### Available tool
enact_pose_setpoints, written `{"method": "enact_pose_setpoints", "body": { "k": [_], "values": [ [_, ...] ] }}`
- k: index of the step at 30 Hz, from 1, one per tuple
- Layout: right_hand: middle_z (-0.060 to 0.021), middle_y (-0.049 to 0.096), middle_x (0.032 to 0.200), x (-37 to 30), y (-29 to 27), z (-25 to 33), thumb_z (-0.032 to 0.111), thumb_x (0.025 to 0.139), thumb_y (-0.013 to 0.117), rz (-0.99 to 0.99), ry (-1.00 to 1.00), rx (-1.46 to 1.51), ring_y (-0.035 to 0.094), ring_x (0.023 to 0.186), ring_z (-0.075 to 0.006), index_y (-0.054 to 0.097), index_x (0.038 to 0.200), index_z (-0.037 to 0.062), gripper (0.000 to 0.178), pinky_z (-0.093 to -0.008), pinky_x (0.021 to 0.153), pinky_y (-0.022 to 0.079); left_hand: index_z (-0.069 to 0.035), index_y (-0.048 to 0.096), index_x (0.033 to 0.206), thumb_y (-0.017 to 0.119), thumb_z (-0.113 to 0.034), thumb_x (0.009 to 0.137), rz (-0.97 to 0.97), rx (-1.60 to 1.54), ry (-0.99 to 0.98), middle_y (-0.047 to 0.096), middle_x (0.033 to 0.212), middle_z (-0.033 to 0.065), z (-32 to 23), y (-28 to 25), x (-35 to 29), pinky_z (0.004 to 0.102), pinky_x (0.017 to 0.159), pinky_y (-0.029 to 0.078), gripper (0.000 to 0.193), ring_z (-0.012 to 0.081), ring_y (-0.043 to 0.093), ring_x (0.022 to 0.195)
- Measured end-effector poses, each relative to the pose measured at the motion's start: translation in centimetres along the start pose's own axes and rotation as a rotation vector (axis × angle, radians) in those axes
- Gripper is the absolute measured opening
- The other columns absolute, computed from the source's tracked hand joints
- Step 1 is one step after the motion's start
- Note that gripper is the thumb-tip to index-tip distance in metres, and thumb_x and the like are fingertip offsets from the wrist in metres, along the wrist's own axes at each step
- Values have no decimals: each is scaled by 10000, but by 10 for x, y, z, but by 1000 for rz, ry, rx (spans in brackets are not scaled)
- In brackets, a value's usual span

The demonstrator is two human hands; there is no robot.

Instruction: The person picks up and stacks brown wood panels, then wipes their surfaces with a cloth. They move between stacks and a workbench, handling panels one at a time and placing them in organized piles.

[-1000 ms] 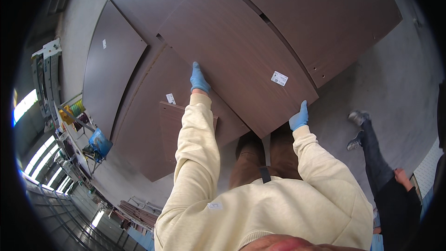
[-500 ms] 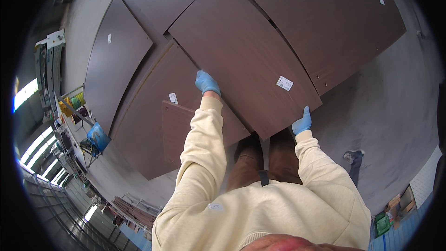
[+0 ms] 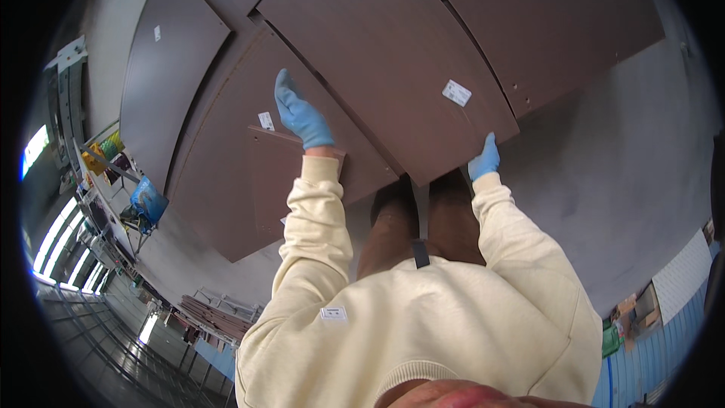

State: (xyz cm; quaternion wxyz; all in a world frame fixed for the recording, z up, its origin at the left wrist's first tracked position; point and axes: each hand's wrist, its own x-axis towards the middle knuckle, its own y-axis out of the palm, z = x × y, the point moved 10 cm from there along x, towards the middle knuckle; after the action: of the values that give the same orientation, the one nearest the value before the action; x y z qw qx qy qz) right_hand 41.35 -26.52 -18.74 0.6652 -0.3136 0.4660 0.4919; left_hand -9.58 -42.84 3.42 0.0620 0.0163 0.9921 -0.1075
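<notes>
My right hand (image 3: 485, 158), in a blue glove, grips the near right corner of a long dark brown wood panel (image 3: 393, 68) with a white label near that end. Some of its fingers are hidden at the board's edge. My left hand (image 3: 302, 111), gloved in the same blue, is raised with its fingers stretched out and holds nothing. It is over a wider brown panel (image 3: 234, 143) to the left, close to a small brown board (image 3: 260, 181) lying on that one. Both hands are just in front of my legs.
Another brown panel (image 3: 559, 23) with drilled holes lies at the right, and a further one (image 3: 170, 53) at the far left. A cluttered bench with a blue bag (image 3: 148, 200) stands at the left. Stacked brown strips (image 3: 215, 319) lie behind, at lower left.
My left hand has let go of the long panel's left edge and moved left, its fingers opening. The right hand stays at the panel's corner. The view has shifted slightly.
</notes>
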Motion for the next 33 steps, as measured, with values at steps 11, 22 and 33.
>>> {"method": "enact_pose_setpoints", "body": {
  "k": [11,22,33],
  "values": [
    [-83,551,1475,-42,20,12,423,1024,641,-129,-65,-180,567,1281,-252,475,1491,112,585,-413,1084,492,72,611,1335,537,-282,1056,56,511,74,668,1330,188,62,-24,-8,389,1086,467,457,300,629,1231],
    [-82,521,1506,-36,15,1,435,997,686,-109,-79,-175,553,1296,-255,422,1534,131,671,-428,1084,485,57,575,1341,686,-307,905,85,957,428,573,1399,280,46,3,-26,527,1123,414,579,472,518,1312],
    [-135,527,1477,-55,41,10,319,1057,612,6,-148,-203,566,1286,-309,425,1527,43,576,-471,1058,516,-7,405,1545,656,-489,899,87,1120,198,294,1642,281,65,7,-5,576,1219,216,845,462,265,1517]
  ]
}}
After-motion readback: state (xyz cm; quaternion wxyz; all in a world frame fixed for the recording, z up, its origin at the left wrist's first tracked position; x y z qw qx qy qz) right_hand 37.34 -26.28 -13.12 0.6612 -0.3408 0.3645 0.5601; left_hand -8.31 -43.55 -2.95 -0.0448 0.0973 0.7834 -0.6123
